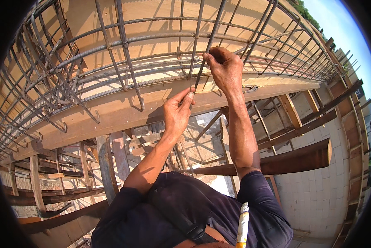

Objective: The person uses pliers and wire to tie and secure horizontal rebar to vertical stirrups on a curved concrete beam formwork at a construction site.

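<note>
A dark, thin steel bar point(215, 27) slants down across the front of a rebar cage point(152, 37). My left hand point(178, 112) pinches this bar close to its lower end between thumb and forefinger. Higher up, my right hand point(226, 68) has its thumb and fingers closed on the same bar, the other fingers curled in. Just left of it runs another upright bar point(197, 33). Long ribbed bars point(154, 80) pass behind my hands, crossed by several hooked uprights such as one bar point(129, 62).
A wooden formwork beam point(164, 111) runs below the cage, with a plywood panel point(86, 16) behind. A small metal piece point(250, 89) lies at the beam. Timber props point(107, 161) and a broad plank point(295, 159) stand below, above a block-paved surface point(313, 186). A white tube point(243, 225) juts up near the lower edge.
</note>
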A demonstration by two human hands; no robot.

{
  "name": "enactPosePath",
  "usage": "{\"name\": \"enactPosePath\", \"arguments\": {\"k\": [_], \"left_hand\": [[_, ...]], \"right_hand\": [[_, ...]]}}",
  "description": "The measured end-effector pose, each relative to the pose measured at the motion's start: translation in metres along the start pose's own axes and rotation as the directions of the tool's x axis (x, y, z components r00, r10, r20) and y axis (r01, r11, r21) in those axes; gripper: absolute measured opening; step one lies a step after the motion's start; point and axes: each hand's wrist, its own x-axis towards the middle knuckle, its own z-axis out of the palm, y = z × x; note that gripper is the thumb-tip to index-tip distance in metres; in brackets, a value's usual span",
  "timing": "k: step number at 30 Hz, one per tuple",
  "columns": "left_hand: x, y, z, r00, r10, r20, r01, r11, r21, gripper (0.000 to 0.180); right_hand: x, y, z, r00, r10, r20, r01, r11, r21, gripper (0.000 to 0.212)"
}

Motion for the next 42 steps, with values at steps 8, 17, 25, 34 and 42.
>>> {"name": "enactPosePath", "arguments": {"k": [8,17,25,34,42], "left_hand": [[0.026,-0.002,0.029,0.996,0.077,-0.035,-0.08,0.992,-0.1,0.031],[0.066,0.041,0.067,0.964,0.213,-0.156,-0.25,0.929,-0.274,0.026],[0.08,0.036,0.078,0.913,0.367,-0.178,-0.386,0.919,-0.083,0.025],[0.09,0.048,0.083,0.908,0.367,-0.203,-0.39,0.916,-0.091,0.024],[0.08,0.052,0.082,0.921,0.323,-0.219,-0.327,0.945,0.02,0.028]], "right_hand": [[0.011,-0.029,-0.033,0.993,0.1,0.067,-0.098,0.994,-0.038,0.019],[0.047,-0.076,-0.02,0.969,-0.017,0.246,0.068,0.977,-0.202,0.037],[0.062,-0.092,-0.028,0.924,0.106,0.366,0.017,0.948,-0.318,0.04],[0.09,-0.081,-0.011,0.944,0.05,0.326,0.097,0.902,-0.421,0.027],[0.052,-0.067,-0.017,0.999,0.015,0.037,-0.017,0.999,0.034,0.023]]}}
